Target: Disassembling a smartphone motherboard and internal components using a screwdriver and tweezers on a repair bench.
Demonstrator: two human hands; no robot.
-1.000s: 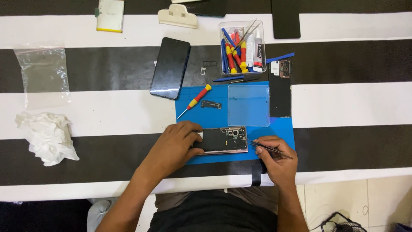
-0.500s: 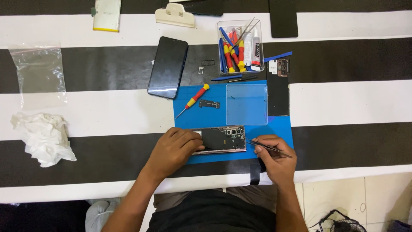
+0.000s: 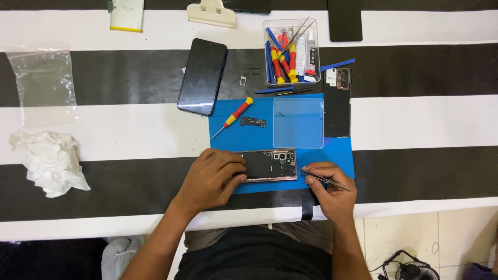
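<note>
Matt blue mat [image 3: 233, 137], metal tweezers [image 3: 321, 178]

Opened phone [image 3: 268, 165] and tweezers [image 3: 319, 177]
Phone flat, innards up, at six o'clock on the mat; the tweezers' tips at its three-o'clock end.
</note>
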